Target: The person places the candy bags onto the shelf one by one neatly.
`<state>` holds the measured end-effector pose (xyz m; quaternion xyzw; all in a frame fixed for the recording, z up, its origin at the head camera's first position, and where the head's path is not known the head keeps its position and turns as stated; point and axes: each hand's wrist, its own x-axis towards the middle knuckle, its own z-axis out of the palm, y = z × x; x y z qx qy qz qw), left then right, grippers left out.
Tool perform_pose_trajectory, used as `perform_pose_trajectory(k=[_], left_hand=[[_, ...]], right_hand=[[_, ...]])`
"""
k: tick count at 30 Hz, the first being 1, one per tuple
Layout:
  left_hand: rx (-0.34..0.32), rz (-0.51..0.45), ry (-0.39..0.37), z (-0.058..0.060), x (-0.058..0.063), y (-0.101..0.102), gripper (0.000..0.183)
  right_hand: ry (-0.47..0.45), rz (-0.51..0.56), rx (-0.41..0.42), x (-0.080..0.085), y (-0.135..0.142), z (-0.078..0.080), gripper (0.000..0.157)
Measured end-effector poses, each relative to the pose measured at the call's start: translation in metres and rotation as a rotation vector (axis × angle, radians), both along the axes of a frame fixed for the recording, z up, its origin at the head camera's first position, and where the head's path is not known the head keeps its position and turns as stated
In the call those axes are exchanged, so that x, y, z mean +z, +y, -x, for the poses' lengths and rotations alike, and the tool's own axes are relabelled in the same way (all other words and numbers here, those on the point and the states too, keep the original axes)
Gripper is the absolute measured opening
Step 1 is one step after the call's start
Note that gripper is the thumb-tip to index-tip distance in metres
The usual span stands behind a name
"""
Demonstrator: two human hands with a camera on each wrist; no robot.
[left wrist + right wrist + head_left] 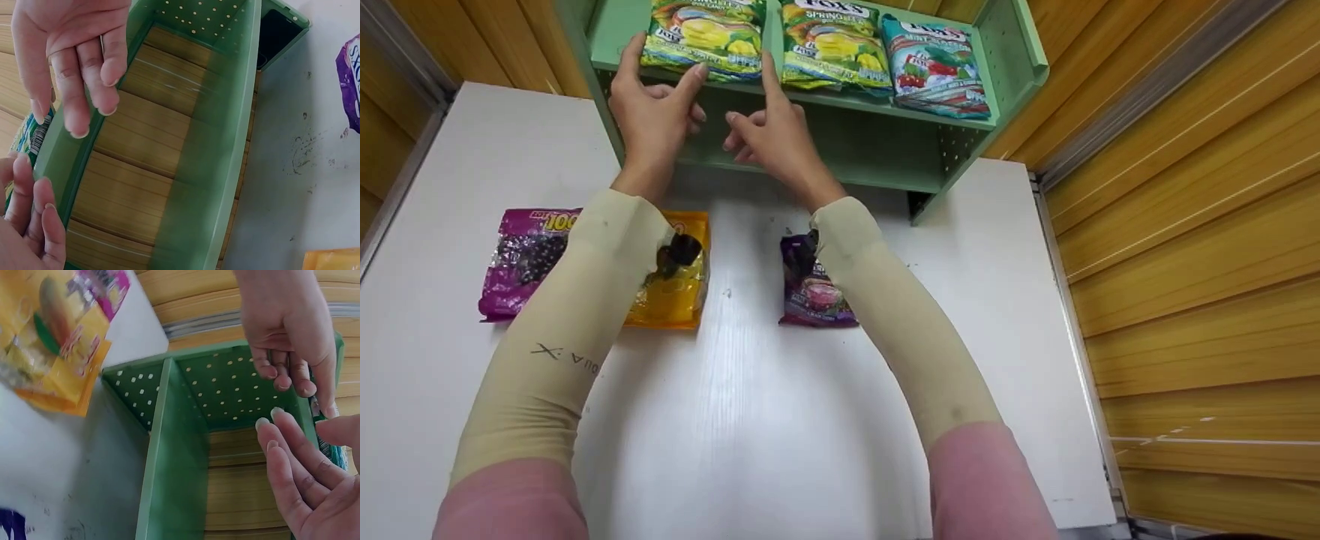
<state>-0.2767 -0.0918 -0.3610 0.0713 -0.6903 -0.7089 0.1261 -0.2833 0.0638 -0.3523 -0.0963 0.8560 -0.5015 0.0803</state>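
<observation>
While my left hand (652,116) and right hand (780,139) flank a yellow-green candy bag (705,34) at the left end of a green shelf (1014,45), on its upper level, nothing is clamped in my fingers: both index fingers are straight and well apart, one at each side of the bag, the other fingers loosely bent below. My left thumb points up toward the bag's lower edge; whether any fingertip presses the wrapper, I cannot tell. The stance looks suited to squaring the bag from both sides without creasing it, my right index finger using the slim gap before a matching bag (832,45). That neighbour and a teal mint bag (937,71) complete the row, labels facing me, presumably for easy reading. Nearer me on the white table (750,427), a magenta bag (521,262) and an orange bag (686,281) lie together at left, a dark purple bag (817,296) apart to their right, likely within easy reach.
</observation>
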Motion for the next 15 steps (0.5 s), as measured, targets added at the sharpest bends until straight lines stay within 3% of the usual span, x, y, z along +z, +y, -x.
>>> perform_pose_trajectory(k=[9, 15], left_hand=[[-0.006, 0.028, -0.026, 0.003, 0.0, -0.002, 0.082], [0.018, 0.044, 0.034, -0.0004, 0.0006, -0.0014, 0.084]], right_hand=[[-0.013, -0.033, 0.03, 0.002, 0.0004, 0.0061, 0.09], [0.03, 0.022, 0.044, 0.0014, 0.0025, -0.0001, 0.087]])
